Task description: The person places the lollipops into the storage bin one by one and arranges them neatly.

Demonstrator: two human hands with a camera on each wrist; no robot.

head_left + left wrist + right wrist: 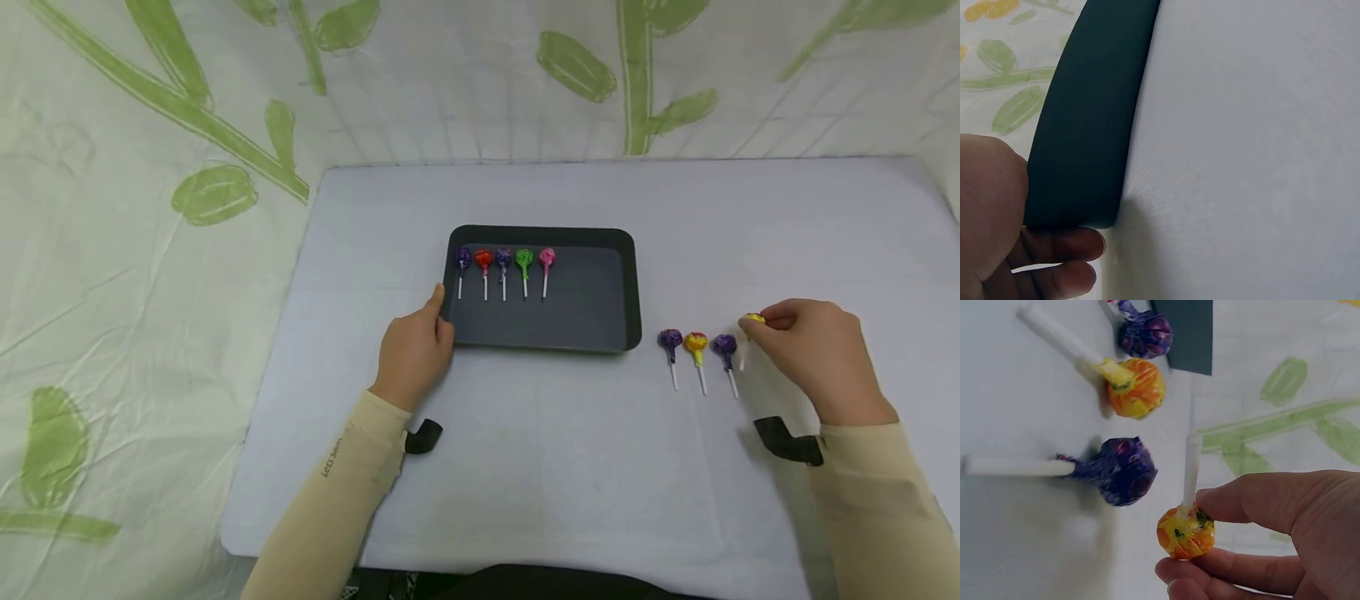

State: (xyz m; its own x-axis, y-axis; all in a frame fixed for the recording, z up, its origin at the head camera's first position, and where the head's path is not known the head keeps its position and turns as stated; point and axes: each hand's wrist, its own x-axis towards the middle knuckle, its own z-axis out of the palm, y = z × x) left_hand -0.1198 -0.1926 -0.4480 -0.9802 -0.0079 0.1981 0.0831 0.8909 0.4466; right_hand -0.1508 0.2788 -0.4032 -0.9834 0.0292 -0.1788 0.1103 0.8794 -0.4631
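My left hand grips the left side of a dark grey tray, thumb along the rim. In the left wrist view its fingertips curl at the corner of the tray wall. Several wrapped lollipops stand in a row inside: purple, red, another purple, green and pink. At the right, my right hand pinches a yellow-and-orange lollipop by its head between thumb and fingers, its white stick pointing up in the right wrist view.
Three lollipops lie on the white tabletop between tray and right hand: purple, yellow-and-red and another purple. Their sticks point towards me. Cloth with green leaves covers the surroundings beyond the table edges.
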